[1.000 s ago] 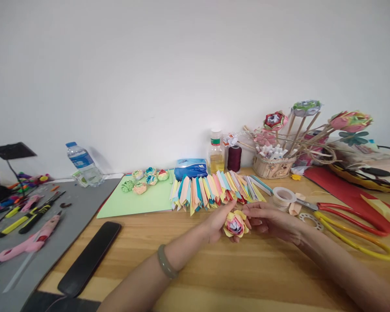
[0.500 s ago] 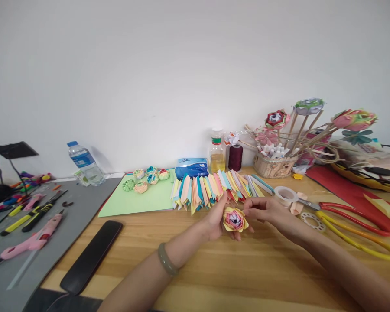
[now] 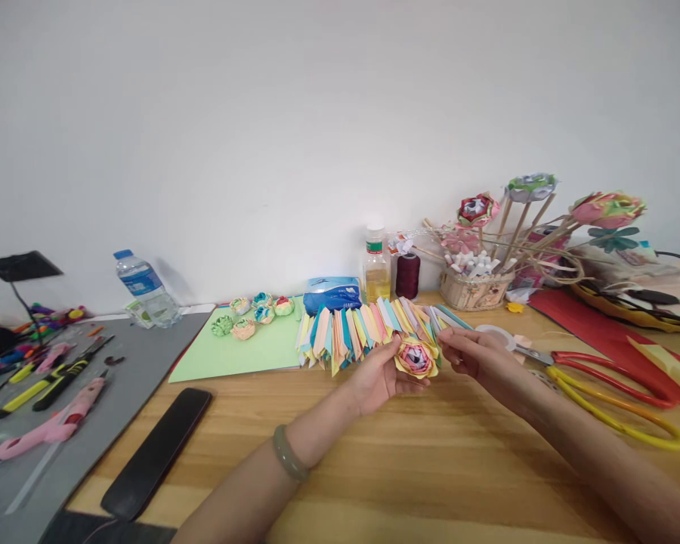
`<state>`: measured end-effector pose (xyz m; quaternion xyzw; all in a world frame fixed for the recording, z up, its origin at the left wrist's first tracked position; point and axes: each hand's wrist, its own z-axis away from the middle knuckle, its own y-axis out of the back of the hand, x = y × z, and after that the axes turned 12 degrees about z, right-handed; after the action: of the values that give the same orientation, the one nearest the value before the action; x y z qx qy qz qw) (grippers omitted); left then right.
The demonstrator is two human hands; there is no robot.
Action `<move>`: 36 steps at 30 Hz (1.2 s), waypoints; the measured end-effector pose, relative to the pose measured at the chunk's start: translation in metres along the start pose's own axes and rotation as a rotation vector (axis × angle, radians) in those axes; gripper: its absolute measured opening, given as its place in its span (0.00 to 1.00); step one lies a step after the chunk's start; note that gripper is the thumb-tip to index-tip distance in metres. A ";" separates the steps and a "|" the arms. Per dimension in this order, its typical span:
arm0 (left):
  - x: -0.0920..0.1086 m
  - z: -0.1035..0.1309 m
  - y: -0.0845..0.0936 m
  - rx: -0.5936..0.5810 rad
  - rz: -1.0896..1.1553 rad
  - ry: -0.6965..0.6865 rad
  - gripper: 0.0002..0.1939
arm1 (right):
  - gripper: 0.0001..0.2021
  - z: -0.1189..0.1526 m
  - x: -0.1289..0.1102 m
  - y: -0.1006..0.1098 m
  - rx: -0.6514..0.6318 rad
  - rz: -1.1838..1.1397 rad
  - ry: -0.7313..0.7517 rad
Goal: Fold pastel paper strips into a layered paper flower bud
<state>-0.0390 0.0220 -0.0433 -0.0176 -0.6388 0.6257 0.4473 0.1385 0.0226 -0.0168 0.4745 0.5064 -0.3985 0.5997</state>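
My left hand (image 3: 375,378) holds a paper flower (image 3: 416,358) with yellow outer petals and a pink and pale purple centre, its face turned up toward me. Just right of the flower, my right hand (image 3: 476,353) has thumb and fingertips pinched together. Whatever those fingertips hold, if anything, is too small to make out. Behind both hands lies a row of folded paper pieces (image 3: 340,332) in several colours. Several small paper flowers (image 3: 242,328) rest on a light green sheet (image 3: 232,361) to the left.
Large scissors (image 3: 612,378) and a tape roll (image 3: 497,337) lie at right. A basket (image 3: 476,292) holds flowers on sticks. At left are a black phone-like slab (image 3: 157,452), a pink glue gun (image 3: 57,423) and a water bottle (image 3: 147,287). An oil-coloured bottle (image 3: 377,268) stands behind.
My left hand has raised the flower slightly, away from me and to the right. My right hand has moved up and right, leaving a small gap beside the petals.
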 end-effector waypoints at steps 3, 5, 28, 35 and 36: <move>0.000 0.001 -0.002 -0.012 0.012 -0.059 0.17 | 0.12 0.001 0.000 0.001 0.077 0.006 0.052; 0.000 0.002 -0.003 -0.013 0.013 -0.096 0.16 | 0.10 0.005 -0.005 0.000 0.106 0.042 0.098; -0.007 0.001 -0.007 -0.008 -0.404 -0.557 0.31 | 0.14 0.012 -0.011 -0.011 0.116 0.452 0.217; -0.008 -0.002 -0.003 -0.001 -0.612 -0.810 0.26 | 0.10 0.011 -0.005 -0.013 0.117 0.512 0.329; -0.009 -0.002 -0.003 0.011 -0.655 -0.834 0.25 | 0.10 0.011 -0.005 -0.013 0.127 0.515 0.339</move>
<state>-0.0311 0.0175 -0.0455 0.4355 -0.7311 0.4107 0.3273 0.1278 0.0085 -0.0139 0.6834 0.4364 -0.1794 0.5571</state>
